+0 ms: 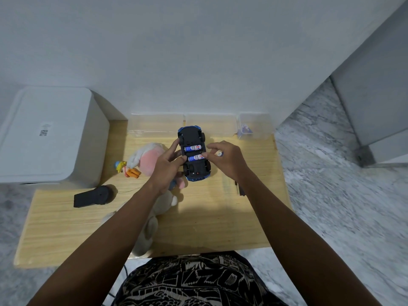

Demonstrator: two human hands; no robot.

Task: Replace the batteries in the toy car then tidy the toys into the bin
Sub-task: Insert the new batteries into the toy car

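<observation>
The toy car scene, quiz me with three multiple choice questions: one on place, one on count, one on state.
1. Where does the pink plush toy lie relative to the toy car?
A. On its left
B. Inside the clear bin
C. On the floor

2. How many batteries sit in the car's compartment?
A. None
B. Two
C. Four

3. How is the car positioned?
A. On its wheels
B. Underside up
C. Standing on its nose

Answers:
1. A, the plush rests on the table left of the car.
2. B, two blue-and-white cells show.
3. B, the black chassis and open battery bay face the camera.
</observation>
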